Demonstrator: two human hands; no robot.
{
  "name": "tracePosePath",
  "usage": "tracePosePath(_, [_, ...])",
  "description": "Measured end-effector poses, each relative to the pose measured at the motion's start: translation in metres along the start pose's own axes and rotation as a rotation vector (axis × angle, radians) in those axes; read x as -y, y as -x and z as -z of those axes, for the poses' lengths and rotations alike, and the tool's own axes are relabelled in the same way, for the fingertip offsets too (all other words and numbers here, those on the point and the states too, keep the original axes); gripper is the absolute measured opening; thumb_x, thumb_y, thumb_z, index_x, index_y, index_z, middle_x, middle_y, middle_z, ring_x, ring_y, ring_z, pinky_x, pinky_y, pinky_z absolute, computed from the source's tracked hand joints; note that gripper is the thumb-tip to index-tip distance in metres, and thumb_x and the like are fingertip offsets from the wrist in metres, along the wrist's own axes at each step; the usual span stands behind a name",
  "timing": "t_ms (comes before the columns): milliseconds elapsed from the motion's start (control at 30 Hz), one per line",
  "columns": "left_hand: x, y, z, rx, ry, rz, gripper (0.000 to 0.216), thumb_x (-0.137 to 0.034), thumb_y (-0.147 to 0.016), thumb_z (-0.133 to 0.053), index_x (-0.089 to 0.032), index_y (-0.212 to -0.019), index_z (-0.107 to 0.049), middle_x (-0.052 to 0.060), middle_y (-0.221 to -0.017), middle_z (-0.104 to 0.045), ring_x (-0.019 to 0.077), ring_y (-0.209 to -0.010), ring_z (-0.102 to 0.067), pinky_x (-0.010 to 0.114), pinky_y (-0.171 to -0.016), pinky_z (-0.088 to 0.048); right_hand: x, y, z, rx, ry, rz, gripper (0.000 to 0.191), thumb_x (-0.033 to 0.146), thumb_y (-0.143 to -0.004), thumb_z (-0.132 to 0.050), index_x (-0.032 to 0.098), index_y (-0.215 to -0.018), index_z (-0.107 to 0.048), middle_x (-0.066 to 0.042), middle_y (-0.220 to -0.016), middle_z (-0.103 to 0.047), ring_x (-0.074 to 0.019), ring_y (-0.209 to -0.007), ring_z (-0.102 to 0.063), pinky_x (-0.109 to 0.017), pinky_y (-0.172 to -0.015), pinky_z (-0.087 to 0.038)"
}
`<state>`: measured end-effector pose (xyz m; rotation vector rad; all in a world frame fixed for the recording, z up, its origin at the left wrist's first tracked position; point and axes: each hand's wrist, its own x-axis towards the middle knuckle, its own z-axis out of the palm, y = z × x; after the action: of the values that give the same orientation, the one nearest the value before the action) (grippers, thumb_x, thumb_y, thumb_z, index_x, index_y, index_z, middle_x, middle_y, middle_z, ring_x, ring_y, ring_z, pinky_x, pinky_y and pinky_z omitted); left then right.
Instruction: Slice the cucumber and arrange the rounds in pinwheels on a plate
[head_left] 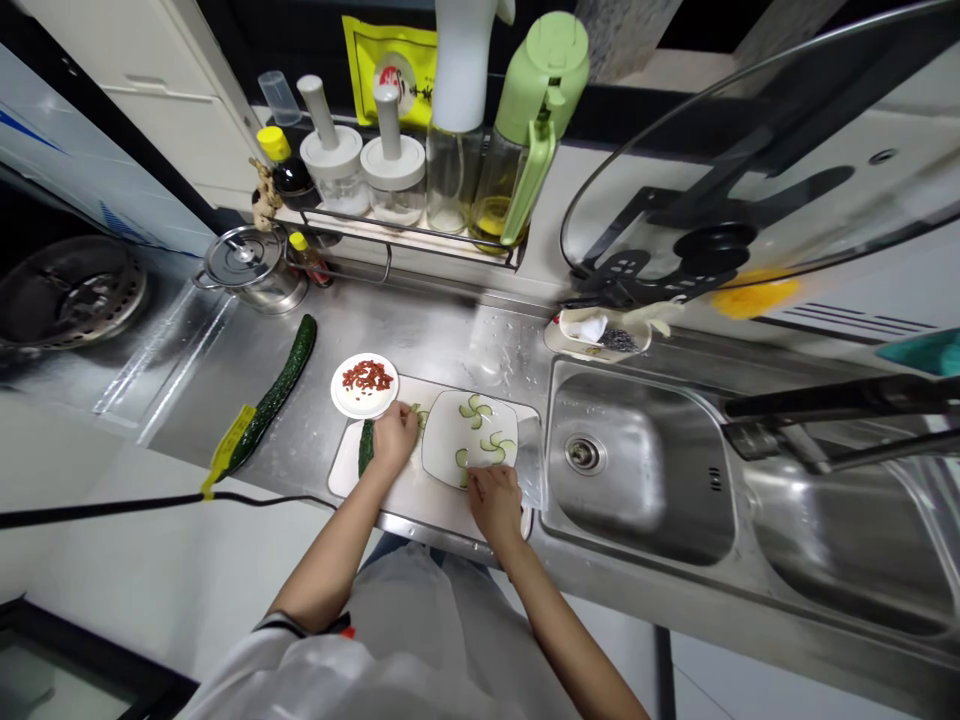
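Observation:
A white plate (442, 440) lies on a pale cutting board (420, 500), with thin cucumber slices (475, 410) set on it in pinwheel shapes. My right hand (496, 503) is over the plate's near edge, its fingers closed at a cucumber slice (462, 460). Left of the plate, my left hand (395, 437) has its fingers curled together beside loose cucumber slices (421, 415); what they hold is hidden. A cut piece of cucumber (365, 447) rests against that hand's left side. Behind it, a small white dish (345, 400) contains red dried berries.
A whole cucumber (285, 380) with a yellow tag lies to the left, near a lidded steel pot (251, 265). A grey, blade-like sheet (531, 460) lies at the board's right end, beside the sink (637, 470). Bottles and jars stand on a rack (420, 235) behind.

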<state>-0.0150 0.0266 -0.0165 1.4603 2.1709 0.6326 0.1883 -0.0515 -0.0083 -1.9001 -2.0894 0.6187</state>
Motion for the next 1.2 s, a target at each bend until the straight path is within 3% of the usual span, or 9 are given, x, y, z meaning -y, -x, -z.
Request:
tracePosePath(133, [-0.009,0.007,0.012,0.036,0.111,-0.031,0.011,-0.027,-0.078,-0.051,-0.019,-0.077,-0.058,-0.001,-0.066,-0.060,0.0115,-0.060,-0.054,0.022,-0.062,-0.039,-0.002,-0.004,0.000,-0.006,-0.046,-0.020,0.020,0.022,-0.085,-0.050,0.022,-0.091,-0.068,-0.005,-0.084,-0.064,-0.0201,-0.092,-0.047,-0.029,-0.075,-0.033])
tracePosePath(367, [-0.022,0.034,0.013,0.341,0.408,-0.109,0.015,-0.031,-0.076,-0.055,-0.018,-0.080,-0.062,-0.002,-0.064,-0.058,0.0087,-0.057,-0.049,0.019,-0.057,-0.038,-0.003,-0.022,0.006,-0.080,-0.348,0.061,0.025,0.024,-0.083,-0.049,0.018,-0.101,-0.066,-0.007,-0.092,-0.066,-0.0185,-0.092,-0.054,-0.035,-0.090,-0.035])
tracePosePath(500, [-0.028,0.045,0.008,0.522,0.532,-0.103,0.023,-0.037,-0.074,-0.059,-0.016,-0.081,-0.065,0.000,-0.067,-0.061,0.0089,-0.058,-0.048,0.020,-0.056,-0.037,-0.002,-0.032,0.014,0.004,-0.541,-0.026,0.032,0.033,-0.081,-0.052,0.024,-0.109,-0.064,-0.007,-0.106,-0.064,-0.0209,-0.101,-0.053,-0.034,-0.081,-0.041])
tracePosePath(700, [-0.032,0.047,0.005,0.614,0.642,-0.034,0.031,-0.043,-0.072,-0.062,-0.015,-0.083,-0.068,0.001,-0.066,-0.061,0.0090,-0.057,-0.046,0.021,-0.057,-0.036,-0.006,-0.038,0.023,0.180,-0.710,-0.100,0.023,0.037,-0.078,-0.053,0.021,-0.084,-0.068,-0.004,-0.083,-0.066,-0.0178,-0.083,-0.058,-0.027,-0.064,-0.041])
tracePosePath(833, [-0.032,0.051,-0.005,0.651,0.750,0.118,0.036,-0.048,-0.072,-0.060,-0.013,-0.076,-0.066,0.000,-0.064,-0.059,0.0080,-0.057,-0.046,0.020,-0.056,-0.035,-0.007,-0.036,0.027,0.195,-0.736,-0.110,0.022,0.036,-0.077,-0.053,0.020,-0.079,-0.067,-0.002,-0.077,-0.066,-0.0164,-0.077,-0.057,-0.026,-0.064,-0.040])
tracePosePath(933, [-0.030,0.055,-0.013,0.728,0.831,0.381,0.041,-0.052,-0.071,-0.060,-0.012,-0.077,-0.063,-0.001,-0.062,-0.056,0.0058,-0.052,-0.043,0.019,-0.051,-0.030,-0.007,-0.034,0.029,0.206,-0.729,-0.104,0.022,0.037,-0.078,-0.053,0.020,-0.079,-0.066,-0.002,-0.078,-0.065,-0.0163,-0.077,-0.056,-0.026,-0.065,-0.040])
tracePosePath(1033, [-0.028,0.057,-0.017,0.891,0.941,0.668,0.046,-0.055,-0.069,-0.063,-0.012,-0.086,-0.060,0.001,-0.066,-0.059,0.0057,-0.051,-0.046,0.018,-0.049,-0.030,-0.007,-0.033,0.031,0.231,-0.727,-0.101,0.022,0.037,-0.078,-0.053,0.019,-0.080,-0.066,-0.003,-0.079,-0.065,-0.0166,-0.079,-0.056,-0.026,-0.066,-0.040])
tracePosePath(1133, [-0.029,0.056,-0.017,1.039,1.087,0.832,0.039,-0.046,-0.073,-0.066,-0.011,-0.088,-0.060,0.003,-0.069,-0.060,0.0060,-0.053,-0.049,0.017,-0.049,-0.031,-0.009,-0.031,0.034,0.252,-0.743,-0.085,0.023,0.039,-0.079,-0.054,0.020,-0.081,-0.065,-0.002,-0.078,-0.065,-0.0164,-0.080,-0.056,-0.026,-0.070,-0.041])
tracePosePath(1200, [-0.031,0.055,-0.016,1.051,1.180,0.875,0.028,-0.034,-0.074,-0.068,-0.010,-0.086,-0.061,0.003,-0.067,-0.059,0.0050,-0.054,-0.049,0.016,-0.048,-0.030,-0.011,-0.032,0.037,0.266,-0.748,-0.070,0.024,0.040,-0.079,-0.053,0.020,-0.080,-0.065,-0.002,-0.077,-0.064,-0.0160,-0.079,-0.056,-0.027,-0.072,-0.041])
